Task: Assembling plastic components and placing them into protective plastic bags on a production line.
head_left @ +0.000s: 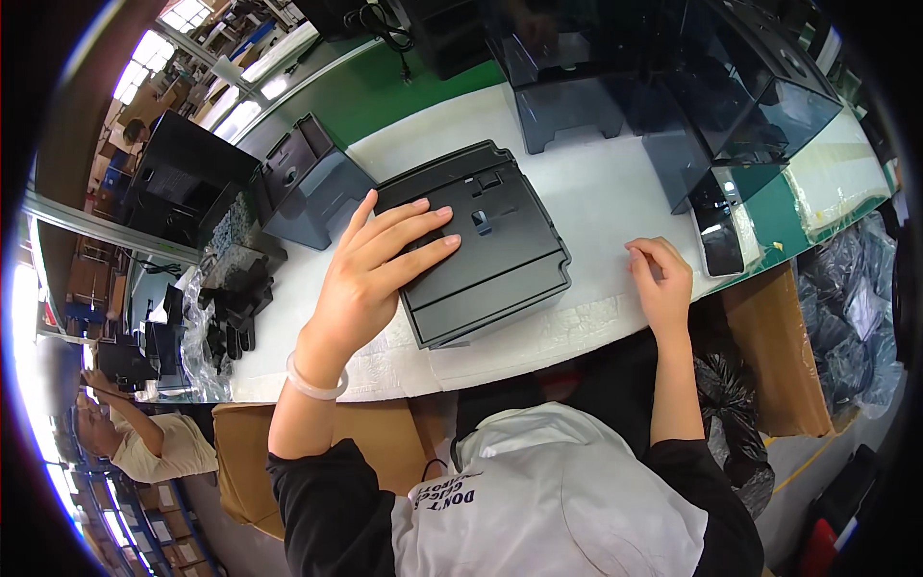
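A flat black plastic panel-like housing (486, 245) with small cut-outs and a ridged edge lies at a slant on the white-covered table. My left hand (380, 250) rests on its left part, fingers spread over the surface. To the right of the housing, apart from it, my right hand (661, 279) is above the table near its front edge. The fingers there are curled, with thumb and forefinger close together; anything between them is too small or hidden to make out.
Dark translucent plastic covers (567, 106) stand at the back right, beside a black glossy part (719, 226). Another grey-black housing (312, 183) and black small parts (236, 298) sit left. Cardboard boxes (774, 346) flank the table front. A co-worker (159, 442) is at far left.
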The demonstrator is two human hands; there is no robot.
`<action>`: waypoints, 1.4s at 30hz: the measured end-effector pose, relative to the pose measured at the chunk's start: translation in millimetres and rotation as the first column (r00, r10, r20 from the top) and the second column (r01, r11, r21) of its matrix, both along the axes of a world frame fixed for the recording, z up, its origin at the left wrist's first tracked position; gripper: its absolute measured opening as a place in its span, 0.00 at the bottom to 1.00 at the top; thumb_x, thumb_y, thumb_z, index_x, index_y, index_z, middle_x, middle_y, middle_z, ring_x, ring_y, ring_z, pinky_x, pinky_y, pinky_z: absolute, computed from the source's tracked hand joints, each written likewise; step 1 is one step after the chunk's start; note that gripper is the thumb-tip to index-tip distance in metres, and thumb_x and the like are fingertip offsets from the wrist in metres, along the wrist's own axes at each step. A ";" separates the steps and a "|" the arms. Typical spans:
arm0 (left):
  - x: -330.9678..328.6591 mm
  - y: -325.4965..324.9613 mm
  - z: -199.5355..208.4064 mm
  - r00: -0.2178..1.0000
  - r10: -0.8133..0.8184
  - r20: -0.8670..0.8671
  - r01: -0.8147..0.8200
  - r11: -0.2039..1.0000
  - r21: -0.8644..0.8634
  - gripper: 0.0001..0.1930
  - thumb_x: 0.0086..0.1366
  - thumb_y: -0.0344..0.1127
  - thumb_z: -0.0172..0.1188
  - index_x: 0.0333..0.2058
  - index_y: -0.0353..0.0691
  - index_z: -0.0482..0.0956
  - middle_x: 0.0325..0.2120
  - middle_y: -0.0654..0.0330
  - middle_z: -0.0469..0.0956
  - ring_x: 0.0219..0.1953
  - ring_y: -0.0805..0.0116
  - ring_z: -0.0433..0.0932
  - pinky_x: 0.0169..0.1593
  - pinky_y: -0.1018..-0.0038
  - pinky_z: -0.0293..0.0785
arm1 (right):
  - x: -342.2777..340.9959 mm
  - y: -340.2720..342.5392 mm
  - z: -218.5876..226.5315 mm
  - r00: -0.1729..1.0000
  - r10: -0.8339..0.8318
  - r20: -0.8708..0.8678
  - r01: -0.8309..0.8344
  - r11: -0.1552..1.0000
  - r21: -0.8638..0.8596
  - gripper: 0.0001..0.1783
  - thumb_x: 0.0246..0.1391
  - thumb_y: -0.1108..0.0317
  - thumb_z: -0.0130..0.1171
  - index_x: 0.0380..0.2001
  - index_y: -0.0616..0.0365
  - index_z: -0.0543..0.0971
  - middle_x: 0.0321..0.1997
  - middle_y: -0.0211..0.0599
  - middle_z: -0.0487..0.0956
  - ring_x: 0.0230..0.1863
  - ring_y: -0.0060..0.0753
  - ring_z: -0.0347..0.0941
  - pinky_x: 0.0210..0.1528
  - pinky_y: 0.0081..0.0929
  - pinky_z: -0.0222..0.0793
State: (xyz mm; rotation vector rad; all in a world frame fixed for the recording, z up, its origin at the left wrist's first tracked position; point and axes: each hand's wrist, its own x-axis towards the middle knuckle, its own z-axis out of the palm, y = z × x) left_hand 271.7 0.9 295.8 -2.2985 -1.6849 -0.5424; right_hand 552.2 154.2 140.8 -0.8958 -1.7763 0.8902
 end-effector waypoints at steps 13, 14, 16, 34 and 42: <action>33.5 54.9 -14.7 0.960 -0.279 0.015 0.277 0.946 -0.166 0.33 0.63 0.65 0.44 0.57 0.48 0.70 0.64 0.53 0.58 0.67 0.47 0.53 0.66 0.50 0.45 | 32.0 25.3 -29.5 1.000 -0.004 -0.018 0.002 0.996 -0.089 0.07 0.58 0.75 0.54 0.37 0.65 0.78 0.35 0.32 0.77 0.31 0.21 0.73 0.35 0.18 0.70; 34.9 59.1 -26.9 0.952 -0.303 0.033 0.305 0.947 -0.096 0.31 0.64 0.63 0.45 0.56 0.47 0.71 0.64 0.53 0.59 0.66 0.48 0.54 0.66 0.50 0.47 | 43.2 31.1 -39.2 1.000 -0.009 0.026 0.012 0.996 -0.088 0.07 0.58 0.74 0.54 0.38 0.65 0.78 0.35 0.33 0.77 0.31 0.21 0.73 0.35 0.18 0.70; 40.1 68.0 -29.4 0.922 -0.327 0.206 0.315 0.945 0.089 0.27 0.65 0.59 0.47 0.54 0.47 0.72 0.62 0.53 0.61 0.65 0.49 0.56 0.65 0.50 0.50 | 63.9 47.9 -50.8 0.997 -0.080 -0.017 0.078 0.991 -0.110 0.08 0.59 0.72 0.54 0.38 0.65 0.78 0.32 0.32 0.77 0.30 0.20 0.72 0.35 0.17 0.69; -272.8 -210.8 -115.1 -0.010 0.991 0.137 -0.995 0.004 -0.104 0.28 0.57 0.36 0.51 0.59 0.44 0.66 0.37 0.39 0.78 0.42 0.42 0.77 0.50 0.56 0.70 | 111.3 161.1 -81.6 0.991 -0.114 0.066 0.118 0.991 -0.060 0.10 0.59 0.69 0.55 0.38 0.65 0.77 0.32 0.30 0.77 0.30 0.17 0.69 0.31 0.15 0.66; -315.7 -175.7 -100.3 0.060 0.954 0.294 -0.898 -0.077 0.434 0.35 0.54 0.30 0.54 0.62 0.44 0.54 0.43 0.44 0.75 0.50 0.46 0.72 0.50 0.45 0.64 | 124.7 155.3 -73.4 0.958 -0.211 0.192 0.216 0.976 -0.003 0.11 0.52 0.72 0.57 0.38 0.67 0.77 0.33 0.33 0.78 0.36 0.25 0.71 0.41 0.21 0.67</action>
